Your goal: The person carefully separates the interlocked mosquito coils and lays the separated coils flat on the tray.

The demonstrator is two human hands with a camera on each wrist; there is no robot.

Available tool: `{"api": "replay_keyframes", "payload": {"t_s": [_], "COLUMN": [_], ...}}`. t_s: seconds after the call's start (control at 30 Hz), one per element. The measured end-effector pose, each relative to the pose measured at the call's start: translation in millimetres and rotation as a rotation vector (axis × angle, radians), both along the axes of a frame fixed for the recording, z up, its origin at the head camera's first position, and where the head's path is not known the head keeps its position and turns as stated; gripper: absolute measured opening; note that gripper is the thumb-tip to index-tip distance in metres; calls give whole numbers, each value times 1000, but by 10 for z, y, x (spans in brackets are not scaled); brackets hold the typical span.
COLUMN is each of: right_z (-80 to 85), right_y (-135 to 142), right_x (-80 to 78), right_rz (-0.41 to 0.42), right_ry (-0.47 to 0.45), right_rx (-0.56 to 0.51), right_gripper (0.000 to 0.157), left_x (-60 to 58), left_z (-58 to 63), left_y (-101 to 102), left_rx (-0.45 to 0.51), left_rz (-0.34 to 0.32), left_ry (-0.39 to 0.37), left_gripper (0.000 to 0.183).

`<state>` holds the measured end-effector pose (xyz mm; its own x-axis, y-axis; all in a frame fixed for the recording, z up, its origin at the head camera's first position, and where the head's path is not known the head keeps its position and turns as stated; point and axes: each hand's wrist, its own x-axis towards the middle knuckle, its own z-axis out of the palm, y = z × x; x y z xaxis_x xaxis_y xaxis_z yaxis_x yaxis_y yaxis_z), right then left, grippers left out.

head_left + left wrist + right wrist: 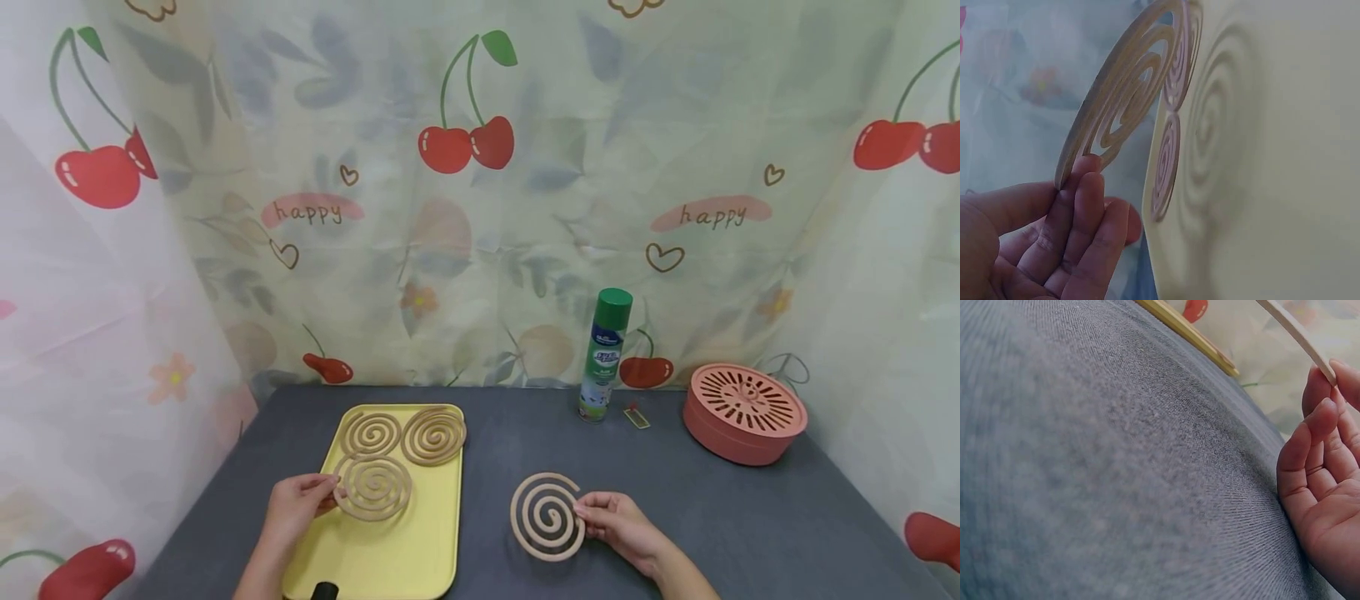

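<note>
From the head camera, the left hand (300, 504) pinches the near-left rim of a tan spiral mosquito coil (372, 486) that lies over the flat yellow plastic tray (420, 550), thumb and fingertips closed on its edge; two more tan spiral coils (405, 433) lie side by side at the tray's far end, just beyond the held one. The right hand (618, 525) grips the right rim of a second tan spiral coil on the table (546, 515), which lies on the dark grey cloth-covered table (750, 517), to the right of the tray, so each coil lies inward from its own hand, toward the middle of the table. Further back stand a green-capped aerosol spray can (604, 354) and a round salmon-pink slotted coil holder (744, 412), well apart from both hands. The left wrist camera shows the held coil (1125, 94) tilted up off the tray (1285, 156), its lower edge caught between thumb and the curled fingers (1079, 212). The right wrist camera shows only a thin strip of the second coil's edge (1297, 334) clear of the grey table (1116, 462), touching the tips of loosely bent fingers (1319, 425); the thumb is hidden here.
</note>
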<state>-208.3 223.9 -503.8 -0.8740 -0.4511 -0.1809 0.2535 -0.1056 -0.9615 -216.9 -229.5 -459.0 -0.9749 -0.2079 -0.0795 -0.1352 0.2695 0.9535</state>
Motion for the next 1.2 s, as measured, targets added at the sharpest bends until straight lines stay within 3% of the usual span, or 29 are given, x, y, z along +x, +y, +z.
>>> {"api": "replay_keyframes", "payload": {"t_s": [0.37,0.73,1.0,1.2], "right_z": [-1,-11,1,24], "right_y": [11,19,13,-44], "right_x": [-3,-3,-4,-45], "right_rz": [-32,-15,-23,-45], "right_ry": [-49,-36,-45,-29], "right_rx": [19,-7,7,49], "right_gripper": [8,9,9,8], "left_x": [-43,-28,-31,-4], "left_z": [-60,-151,-99,-30], "left_y": [-302,-432,-428,-422], "left_rx": [-38,-52,-290,-483], "left_rz": [11,12,34,5], "left_ry": [-51,-91,-109,-143], "left_gripper": [32,32,26,22]}}
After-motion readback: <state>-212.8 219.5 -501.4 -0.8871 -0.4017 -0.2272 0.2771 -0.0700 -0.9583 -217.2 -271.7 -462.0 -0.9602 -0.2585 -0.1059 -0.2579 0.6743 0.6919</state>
